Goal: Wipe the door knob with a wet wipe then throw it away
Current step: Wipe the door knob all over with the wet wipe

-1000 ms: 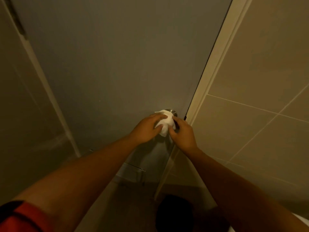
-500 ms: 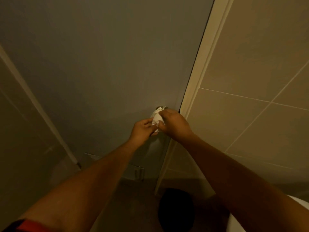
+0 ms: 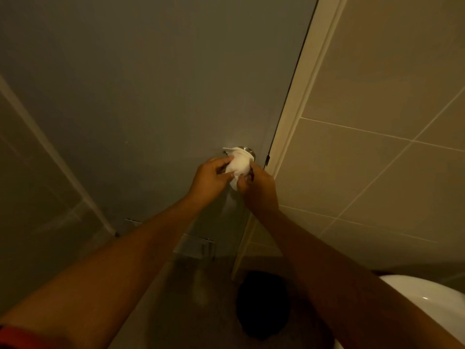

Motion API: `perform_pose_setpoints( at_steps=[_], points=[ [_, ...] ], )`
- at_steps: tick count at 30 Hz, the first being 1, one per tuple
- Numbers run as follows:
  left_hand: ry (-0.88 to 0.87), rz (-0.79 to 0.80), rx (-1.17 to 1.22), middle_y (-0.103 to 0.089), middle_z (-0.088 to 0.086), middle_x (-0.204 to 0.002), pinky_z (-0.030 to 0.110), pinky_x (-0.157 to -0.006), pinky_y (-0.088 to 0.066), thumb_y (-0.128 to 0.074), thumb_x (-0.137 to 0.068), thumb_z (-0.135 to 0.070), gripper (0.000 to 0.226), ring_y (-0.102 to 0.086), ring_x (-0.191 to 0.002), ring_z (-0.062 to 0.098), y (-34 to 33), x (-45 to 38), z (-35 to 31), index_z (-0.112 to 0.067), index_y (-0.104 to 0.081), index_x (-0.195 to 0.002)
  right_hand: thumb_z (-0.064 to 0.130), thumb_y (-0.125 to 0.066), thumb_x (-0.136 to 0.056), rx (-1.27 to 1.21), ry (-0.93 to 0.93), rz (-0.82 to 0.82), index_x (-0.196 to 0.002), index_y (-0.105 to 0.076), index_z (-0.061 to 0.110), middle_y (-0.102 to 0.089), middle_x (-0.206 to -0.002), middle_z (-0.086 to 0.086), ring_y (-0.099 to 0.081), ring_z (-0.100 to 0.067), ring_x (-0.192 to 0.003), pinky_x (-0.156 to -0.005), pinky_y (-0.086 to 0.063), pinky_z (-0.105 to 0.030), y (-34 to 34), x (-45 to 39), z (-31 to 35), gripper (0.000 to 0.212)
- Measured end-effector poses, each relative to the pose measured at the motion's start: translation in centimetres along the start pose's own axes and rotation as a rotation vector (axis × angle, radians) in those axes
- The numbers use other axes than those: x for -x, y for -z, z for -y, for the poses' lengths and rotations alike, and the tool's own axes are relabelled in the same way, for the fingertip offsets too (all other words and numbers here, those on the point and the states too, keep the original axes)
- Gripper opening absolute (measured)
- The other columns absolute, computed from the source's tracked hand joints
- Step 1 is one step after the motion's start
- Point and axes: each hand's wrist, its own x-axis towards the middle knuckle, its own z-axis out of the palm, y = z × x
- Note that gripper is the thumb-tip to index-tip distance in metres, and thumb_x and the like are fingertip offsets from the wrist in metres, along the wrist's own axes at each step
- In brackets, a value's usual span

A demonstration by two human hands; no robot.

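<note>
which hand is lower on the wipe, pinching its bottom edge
The right hand: it pinches the wet wipe's lower edge, while the left hand grips it higher, from the side.

Grey door (image 3: 151, 96), tiled wall (image 3: 377, 172), dark bin (image 3: 263, 303), white basin (image 3: 427, 298).

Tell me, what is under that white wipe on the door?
The wet wipe is wrapped over the door knob; only the knob's metal top edge shows. The left hand and right hand pinch it.
</note>
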Motion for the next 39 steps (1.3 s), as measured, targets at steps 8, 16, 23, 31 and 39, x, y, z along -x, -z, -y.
perform_pose_setpoints(
  at_steps=[8,16,23,31,39],
  points=[
    [0.157,-0.092,0.175,-0.071,0.017,-0.112,0.036,-0.087,-0.058,-0.071,-0.083,-0.005,0.042,-0.069,-0.103,0.03,-1.9,0.8,1.1,-0.007,-0.065,-0.125,0.027,-0.054,-0.092,0.273,0.225,0.168,-0.138,-0.048,0.007,-0.054,-0.132,-0.017,-0.054,-0.029,-0.117,-0.093,-0.043,-0.03,1.6,-2.5,-0.9,0.051],
    [0.082,-0.067,-0.019,-0.075,0.016,-0.097,0.032,-0.079,-0.059,-0.074,-0.082,-0.008,0.031,-0.07,-0.082,0.021,-0.1,0.3,0.0,-0.003,-0.072,-0.112,0.016,-0.063,-0.088,0.004,0.096,-0.048,-0.09,-0.07,-0.007,-0.072,-0.081,-0.024,-0.07,-0.035,-0.072,-0.067,-0.05,-0.03,0.3,0.2,-0.4,0.024],
    [-0.032,0.141,-0.21,-0.073,0.01,-0.079,0.038,-0.074,-0.059,-0.073,-0.084,-0.021,0.016,-0.069,-0.076,0.024,1.3,2.0,1.7,-0.005,-0.077,-0.087,0.022,-0.055,-0.096,0.15,-0.276,0.075,-0.095,-0.071,0.006,-0.07,-0.09,-0.011,-0.063,-0.019,-0.079,-0.078,-0.054,-0.03,0.7,1.6,0.8,0.023],
    [-0.131,0.437,-0.307,-0.063,0.008,-0.085,0.03,-0.072,-0.052,-0.077,-0.078,-0.018,0.019,-0.06,-0.075,0.02,1.6,4.2,3.5,-0.001,-0.07,-0.076,0.024,-0.06,-0.09,0.226,-0.511,0.079,-0.088,-0.07,0.012,-0.069,-0.084,-0.007,-0.065,-0.02,-0.076,-0.068,-0.055,-0.034,2.2,8.5,1.4,0.015],
    [0.042,0.677,-0.016,-0.068,0.016,-0.07,0.037,-0.056,-0.057,-0.08,-0.074,-0.005,0.026,-0.065,-0.056,0.027,-3.8,8.0,0.8,-0.016,-0.058,-0.07,0.012,-0.063,-0.083,0.129,-0.716,-0.24,-0.078,-0.062,0.004,-0.07,-0.074,-0.016,-0.069,-0.03,-0.071,-0.066,-0.058,-0.042,6.4,16.8,1.3,0.009]
  ],
)
